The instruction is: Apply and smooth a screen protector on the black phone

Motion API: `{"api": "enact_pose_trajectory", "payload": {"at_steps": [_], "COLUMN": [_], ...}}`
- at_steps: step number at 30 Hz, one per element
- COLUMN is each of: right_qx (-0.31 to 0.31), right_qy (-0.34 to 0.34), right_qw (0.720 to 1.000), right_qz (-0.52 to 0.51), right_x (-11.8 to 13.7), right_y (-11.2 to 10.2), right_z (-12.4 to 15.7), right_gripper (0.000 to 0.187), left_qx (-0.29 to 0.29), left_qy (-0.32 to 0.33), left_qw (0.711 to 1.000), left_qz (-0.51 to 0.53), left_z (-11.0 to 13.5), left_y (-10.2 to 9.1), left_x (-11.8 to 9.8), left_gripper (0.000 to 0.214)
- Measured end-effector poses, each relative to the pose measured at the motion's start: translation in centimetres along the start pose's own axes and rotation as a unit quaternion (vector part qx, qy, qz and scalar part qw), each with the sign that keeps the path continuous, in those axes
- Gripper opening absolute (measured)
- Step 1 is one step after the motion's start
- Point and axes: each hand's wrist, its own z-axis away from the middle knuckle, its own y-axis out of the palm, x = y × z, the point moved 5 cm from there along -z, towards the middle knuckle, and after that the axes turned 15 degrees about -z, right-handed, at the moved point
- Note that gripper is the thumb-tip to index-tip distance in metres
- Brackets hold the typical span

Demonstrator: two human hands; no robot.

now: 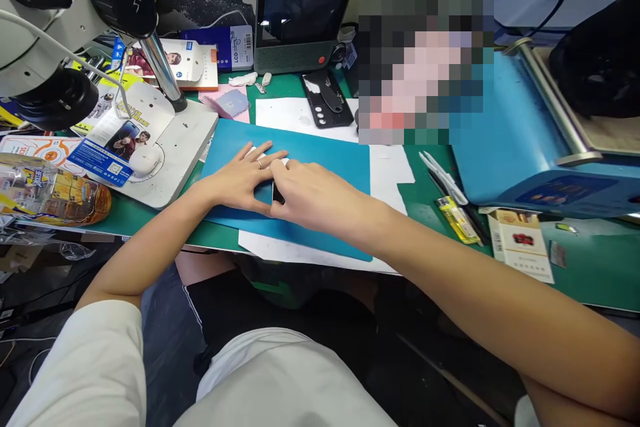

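My left hand (240,180) lies with its fingers stretched out and spread over a blue work mat (330,153). My right hand (320,197) meets it at the fingertips, its fingers curled and pressed together. Under and between the two hands a small dark, glossy flat piece (278,194) shows, with a pale edge on its left side. A bit of something white peeks out by the left fingers. Most of what lies beneath the hands is hidden, and what the right fingers hold cannot be made out.
A microscope stand (165,67) with a white base is at left, a bottle (55,190) beside it. Behind the mat are a black phone back cover (327,100) and a screen device (306,7). Pens (445,177), a cigarette box (520,243) and a blue machine (500,127) stand at right.
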Motion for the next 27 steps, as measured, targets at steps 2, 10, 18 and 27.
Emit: {"api": "enact_pose_trajectory", "payload": {"at_steps": [2,10,18,27], "right_qx": [0.006,0.004,0.009,-0.023], "right_qy": [0.003,-0.014,-0.031,-0.038], "right_qw": [1.0,1.0,0.999,0.992], "right_qz": [-0.006,0.013,0.016,-0.121], "right_x": [0.0,0.1,-0.2,-3.3], "right_y": [-0.1,-0.3,-0.6,-2.0], "right_z": [0.0,0.0,0.0,1.0], "right_gripper": [0.039,0.044,0.041,0.034], "left_qx": [-0.001,-0.017,-0.041,-0.049], "left_qy": [-0.004,0.001,0.005,0.01], "left_qw": [1.0,1.0,0.999,0.998], "left_qz": [0.001,-0.003,-0.013,-0.035], "left_z": [0.0,0.0,0.0,-0.1], "left_y": [-0.1,-0.5,-0.6,-1.1], "left_x": [0.0,-0.1,-0.2,-0.6], "left_gripper": [0.097,0.09,0.085,0.082]}}
